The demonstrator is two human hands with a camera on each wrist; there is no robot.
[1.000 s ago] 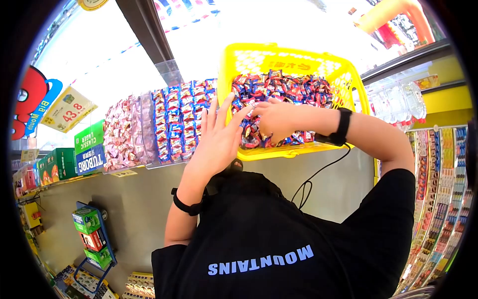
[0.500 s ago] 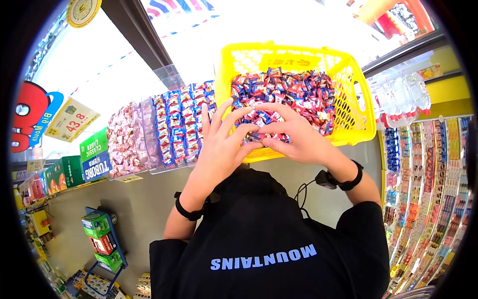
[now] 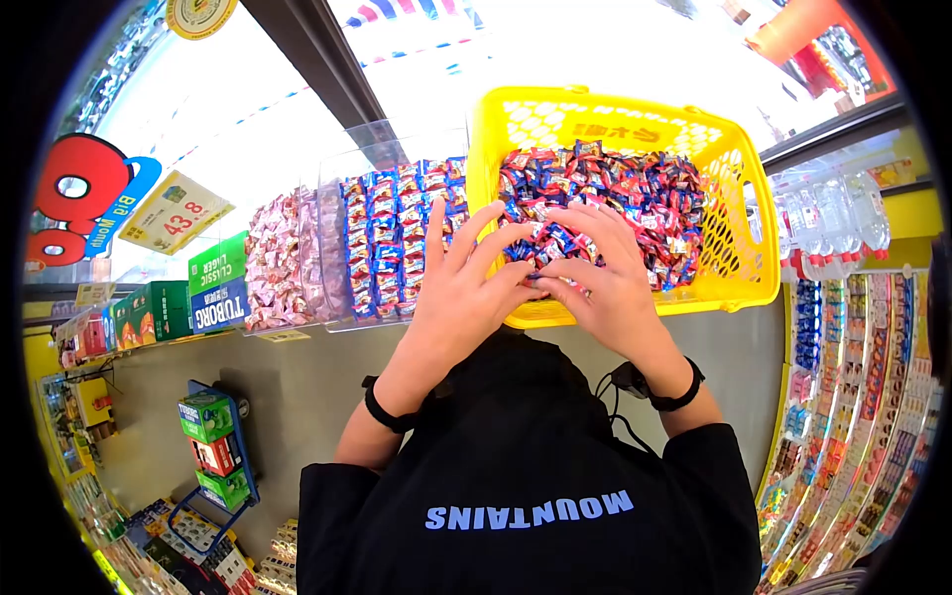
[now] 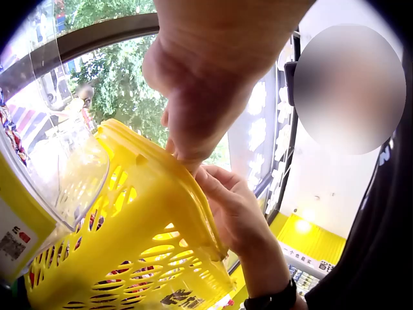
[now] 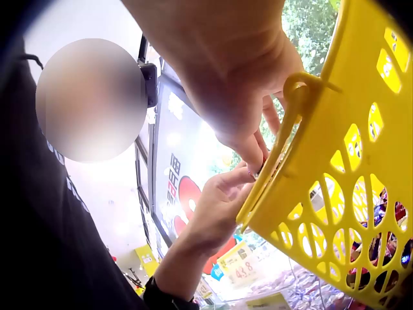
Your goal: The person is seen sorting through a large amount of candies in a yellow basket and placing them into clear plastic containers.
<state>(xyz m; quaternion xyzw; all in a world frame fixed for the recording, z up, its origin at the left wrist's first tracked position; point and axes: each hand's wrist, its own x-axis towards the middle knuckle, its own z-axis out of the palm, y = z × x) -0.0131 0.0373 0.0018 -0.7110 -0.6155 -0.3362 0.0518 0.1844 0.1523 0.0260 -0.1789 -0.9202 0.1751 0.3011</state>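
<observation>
In the head view a yellow basket (image 3: 754, 238) holds a heap of small wrapped candies (image 3: 635, 188) in red and blue. Over its near rim, my left hand (image 3: 461, 302) and right hand (image 3: 617, 297) meet, thumb and index fingertips together. Between them they pinch a small dark piece, probably a wrapped candy (image 3: 535, 279), mostly covered by the fingers. The other fingers of both hands are spread and bent above the heap. The right wrist view shows the left hand (image 5: 216, 210) meeting the right hand (image 5: 239, 97) beside the basket's rim.
Left of the basket stand clear bins of blue-red candies (image 3: 382, 238) and pink candies (image 3: 281, 263), then Tuborg boxes (image 3: 218, 283). Bottles (image 3: 828, 218) are at the right, above curved racks (image 3: 843, 397). A cart (image 3: 238, 451) stands on the floor at lower left.
My right hand has come up out of the candy heap and moved to the near rim, where its fingertips met the left hand's. The view has shifted, so the basket appears farther right.
</observation>
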